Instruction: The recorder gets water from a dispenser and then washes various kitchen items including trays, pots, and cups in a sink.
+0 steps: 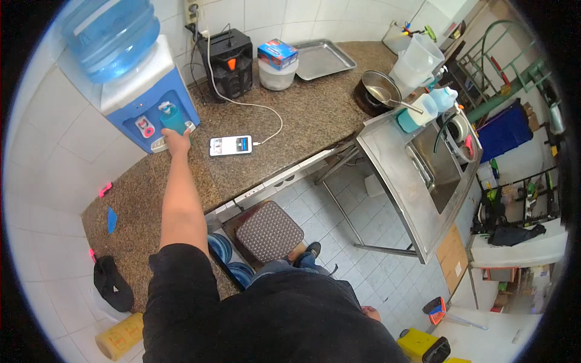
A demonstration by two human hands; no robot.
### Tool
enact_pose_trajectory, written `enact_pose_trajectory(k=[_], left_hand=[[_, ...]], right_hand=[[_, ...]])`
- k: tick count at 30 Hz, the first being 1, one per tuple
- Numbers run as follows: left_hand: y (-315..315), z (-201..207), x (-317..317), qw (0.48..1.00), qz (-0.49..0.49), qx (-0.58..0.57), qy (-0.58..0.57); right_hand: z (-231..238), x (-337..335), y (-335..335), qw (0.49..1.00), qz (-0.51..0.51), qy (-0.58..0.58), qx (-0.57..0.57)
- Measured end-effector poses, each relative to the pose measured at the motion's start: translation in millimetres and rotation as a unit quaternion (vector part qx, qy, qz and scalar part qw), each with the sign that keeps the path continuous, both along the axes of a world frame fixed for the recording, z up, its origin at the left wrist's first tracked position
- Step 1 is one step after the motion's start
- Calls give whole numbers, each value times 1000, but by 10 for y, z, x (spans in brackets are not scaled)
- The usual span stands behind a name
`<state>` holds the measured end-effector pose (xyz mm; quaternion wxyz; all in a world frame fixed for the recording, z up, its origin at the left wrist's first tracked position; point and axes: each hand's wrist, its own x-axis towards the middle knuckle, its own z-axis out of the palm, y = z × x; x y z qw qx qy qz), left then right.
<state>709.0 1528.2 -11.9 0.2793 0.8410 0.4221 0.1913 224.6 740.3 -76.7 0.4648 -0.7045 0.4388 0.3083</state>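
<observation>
A black speaker (233,78), pale tub (278,79) and metal tray (321,60) line the back edge of a granite bench (321,112); a pan (376,92) sits toward its right end.

Left arm (183,209): outstretched forward, nearly straight. Left hand (176,140): curled in a grip. Right hand (371,313): low at side, partly hidden, finger pose unclear.
</observation>
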Motion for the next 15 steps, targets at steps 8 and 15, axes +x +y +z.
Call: enact_pose_trajectory(k=[8, 15], left_hand=[[262, -192, -16, 998, -2, 44, -50], [511, -517, 90, 991, -33, 96, -84]], right_hand=[[36, 66, -24, 999, -24, 38, 0], [20, 84, 11, 998, -32, 60, 9]])
